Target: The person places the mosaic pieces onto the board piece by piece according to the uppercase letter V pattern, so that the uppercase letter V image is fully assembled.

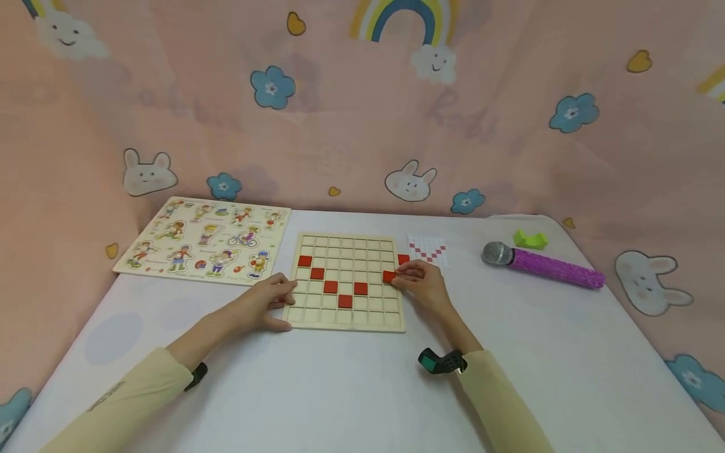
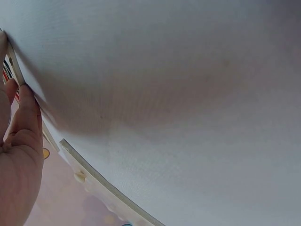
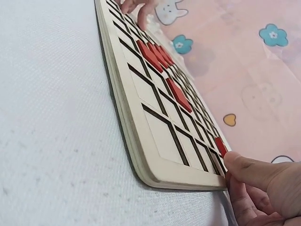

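A pale wooden grid board lies on the white table, with several red square tiles in its cells. My left hand holds the board's left side, fingers at the edge and thumb by the near left corner; in the left wrist view its fingers touch the rim. At the right edge my right hand pinches a red tile over a cell of the right column. Its other fingers are partly hidden beyond the board's edge in the right wrist view. Another red tile lies off the board behind this hand.
A small white pattern card with red squares in a V lies behind the right hand. Farther right are a purple microphone and a green block. A picture puzzle board lies at the back left, before a pink printed cloth.
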Action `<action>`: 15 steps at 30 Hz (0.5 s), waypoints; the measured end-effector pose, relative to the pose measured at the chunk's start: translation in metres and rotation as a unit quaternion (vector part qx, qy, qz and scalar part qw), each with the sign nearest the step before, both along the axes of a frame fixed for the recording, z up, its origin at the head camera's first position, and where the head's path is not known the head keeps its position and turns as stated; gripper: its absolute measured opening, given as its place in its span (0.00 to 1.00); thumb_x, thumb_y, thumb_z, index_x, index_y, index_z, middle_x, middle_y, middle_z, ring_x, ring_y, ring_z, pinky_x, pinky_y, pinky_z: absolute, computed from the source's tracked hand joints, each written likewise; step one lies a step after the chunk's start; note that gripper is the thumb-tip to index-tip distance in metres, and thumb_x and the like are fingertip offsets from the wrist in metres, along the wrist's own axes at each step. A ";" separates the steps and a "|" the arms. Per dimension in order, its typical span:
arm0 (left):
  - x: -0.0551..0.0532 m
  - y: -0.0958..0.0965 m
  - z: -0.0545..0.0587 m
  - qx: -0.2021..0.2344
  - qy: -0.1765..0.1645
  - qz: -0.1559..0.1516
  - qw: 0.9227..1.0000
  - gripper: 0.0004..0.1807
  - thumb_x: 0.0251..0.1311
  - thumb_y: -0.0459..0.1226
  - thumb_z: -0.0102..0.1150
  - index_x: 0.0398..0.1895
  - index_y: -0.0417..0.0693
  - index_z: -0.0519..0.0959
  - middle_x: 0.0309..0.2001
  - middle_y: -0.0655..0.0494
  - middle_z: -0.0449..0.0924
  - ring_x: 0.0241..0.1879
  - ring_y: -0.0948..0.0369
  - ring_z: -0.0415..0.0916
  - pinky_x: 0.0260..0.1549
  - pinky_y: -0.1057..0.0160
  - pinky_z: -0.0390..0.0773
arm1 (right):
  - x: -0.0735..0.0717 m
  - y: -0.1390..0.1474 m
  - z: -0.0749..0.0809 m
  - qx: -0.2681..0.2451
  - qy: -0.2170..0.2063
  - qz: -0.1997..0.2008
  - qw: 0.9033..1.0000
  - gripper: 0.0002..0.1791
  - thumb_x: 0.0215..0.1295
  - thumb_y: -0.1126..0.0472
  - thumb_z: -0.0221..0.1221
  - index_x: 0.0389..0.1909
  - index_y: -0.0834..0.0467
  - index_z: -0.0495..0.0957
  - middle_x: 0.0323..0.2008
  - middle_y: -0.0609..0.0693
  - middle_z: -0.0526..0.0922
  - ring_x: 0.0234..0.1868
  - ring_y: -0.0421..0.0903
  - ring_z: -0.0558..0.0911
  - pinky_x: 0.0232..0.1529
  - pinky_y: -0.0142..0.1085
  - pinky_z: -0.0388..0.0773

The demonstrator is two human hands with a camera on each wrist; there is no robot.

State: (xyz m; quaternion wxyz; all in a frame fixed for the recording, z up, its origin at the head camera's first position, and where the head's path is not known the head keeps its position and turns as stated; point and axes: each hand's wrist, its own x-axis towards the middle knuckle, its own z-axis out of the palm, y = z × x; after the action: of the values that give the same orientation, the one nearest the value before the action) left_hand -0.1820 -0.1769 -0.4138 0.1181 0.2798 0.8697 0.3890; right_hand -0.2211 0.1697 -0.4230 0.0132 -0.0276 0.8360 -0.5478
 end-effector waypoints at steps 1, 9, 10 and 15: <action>0.000 0.001 0.000 0.000 -0.001 0.000 1.000 0.24 0.43 0.30 0.75 0.46 0.33 0.77 0.48 0.50 0.70 0.62 0.47 0.65 0.56 0.65 0.75 | 0.001 0.000 0.000 0.003 0.002 0.001 1.000 0.15 0.58 0.69 0.65 0.45 0.68 0.76 0.45 0.63 0.82 0.45 0.53 0.83 0.49 0.31 0.80; -0.003 0.005 0.001 -0.019 -0.004 -0.001 1.000 0.18 0.45 0.33 0.75 0.37 0.41 0.77 0.51 0.50 0.70 0.62 0.47 0.65 0.55 0.66 0.75 | 0.001 0.002 0.000 0.002 0.010 -0.002 1.000 0.14 0.58 0.70 0.65 0.45 0.69 0.76 0.44 0.63 0.82 0.43 0.52 0.83 0.46 0.26 0.80; -0.003 0.005 0.001 -0.022 -0.004 0.002 1.000 0.19 0.45 0.33 0.75 0.39 0.40 0.77 0.50 0.50 0.70 0.62 0.48 0.66 0.55 0.66 0.75 | 0.001 0.002 0.000 0.003 0.010 -0.001 1.000 0.14 0.58 0.70 0.65 0.45 0.69 0.76 0.44 0.63 0.82 0.43 0.51 0.83 0.45 0.26 0.80; 0.000 0.002 0.002 -0.022 -0.009 0.011 1.000 0.26 0.45 0.32 0.75 0.48 0.35 0.76 0.47 0.52 0.70 0.58 0.51 0.68 0.55 0.66 0.75 | -0.002 -0.003 0.000 0.015 0.016 0.004 1.000 0.14 0.58 0.69 0.65 0.44 0.68 0.76 0.43 0.63 0.82 0.42 0.51 0.83 0.46 0.27 0.80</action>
State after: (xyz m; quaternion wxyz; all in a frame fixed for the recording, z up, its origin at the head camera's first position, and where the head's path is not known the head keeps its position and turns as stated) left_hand -0.1824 -0.1751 -0.4115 0.1276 0.2640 0.8799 0.3739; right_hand -0.2233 0.1667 -0.4226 0.0030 -0.0394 0.8443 -0.5344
